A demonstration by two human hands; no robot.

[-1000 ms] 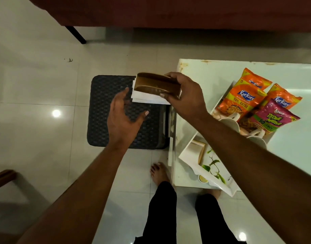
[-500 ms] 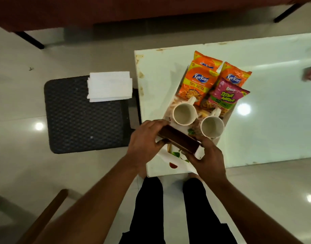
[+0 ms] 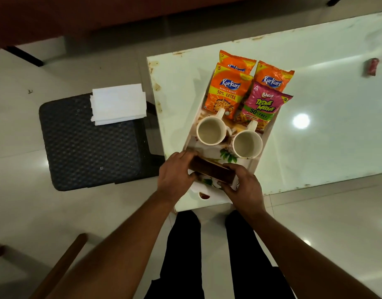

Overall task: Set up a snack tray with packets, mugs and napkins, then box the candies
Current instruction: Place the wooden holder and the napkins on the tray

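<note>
Holding a brown holder in both hands over the near end of the tray.
The left hand is gripping the holder's left end and the right hand its right end, fingers curled around it; whether it is touching the tray is unclear. A mug and a second mug are standing mid-tray, with snack packets lying at its far end. White napkins are sitting on a dark stool left of the tray. A red candy is lying on the tabletop well to the tray's right.
</note>
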